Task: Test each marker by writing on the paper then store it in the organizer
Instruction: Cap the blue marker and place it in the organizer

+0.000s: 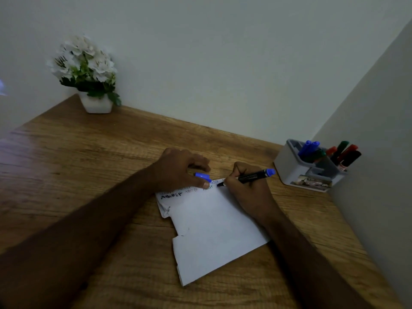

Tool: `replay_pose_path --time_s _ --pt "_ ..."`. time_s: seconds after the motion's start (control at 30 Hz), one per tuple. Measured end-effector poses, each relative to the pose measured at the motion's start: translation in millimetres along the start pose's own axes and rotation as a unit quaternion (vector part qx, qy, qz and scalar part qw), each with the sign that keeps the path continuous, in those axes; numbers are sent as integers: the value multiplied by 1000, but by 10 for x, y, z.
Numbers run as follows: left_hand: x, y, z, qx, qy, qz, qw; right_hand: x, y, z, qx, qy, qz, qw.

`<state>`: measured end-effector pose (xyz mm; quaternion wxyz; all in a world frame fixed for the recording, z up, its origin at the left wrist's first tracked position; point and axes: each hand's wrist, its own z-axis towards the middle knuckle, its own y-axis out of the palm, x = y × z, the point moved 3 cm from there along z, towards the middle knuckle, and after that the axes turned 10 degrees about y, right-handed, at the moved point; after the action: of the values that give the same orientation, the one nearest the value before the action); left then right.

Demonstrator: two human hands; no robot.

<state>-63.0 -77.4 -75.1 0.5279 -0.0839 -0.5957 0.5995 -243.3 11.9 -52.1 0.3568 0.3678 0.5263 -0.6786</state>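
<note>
Head view: a wooden desk [89, 157] set into a corner between two pale walls, dimly lit.
Right hand: the right hand [246, 190] grips a black marker [252, 176] with a blue end, fingers curled round the barrel. The dark tip points down and left and meets the far edge of the paper; the blue end points up and right toward the organizer.
Left hand: the left hand [178, 169] lies on the far left part of the paper, fingers curled over a blue cap [202, 176] that shows beneath them. The thumb tip presses on the sheet beside the writing. Whether the cap is pinched or only covered, I cannot tell.
Paper: a white paper [214, 230] lies flat on the desk between the two forearms, its left edge notched and ragged. Several short lines of lettering run along its far edge, one in bold black at the left, fainter ones to the right, blue nearest the marker tip.
Organizer: a grey organizer [289, 168] stands at the right end of the desk, against the right wall and near the right hand. Its compartments hold upright markers: blue-capped ones at the left, green, red and black ones at the right.
Other item: a white pot of white flowers [85, 70] stands at the far left corner, well apart from the paper.
</note>
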Motion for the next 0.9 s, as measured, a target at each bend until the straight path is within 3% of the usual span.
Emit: replay_pose_path --time_s 0.9 --pt "6 4 -9 4 3 -5 1000 27 -30 13 33 7 -14 999"
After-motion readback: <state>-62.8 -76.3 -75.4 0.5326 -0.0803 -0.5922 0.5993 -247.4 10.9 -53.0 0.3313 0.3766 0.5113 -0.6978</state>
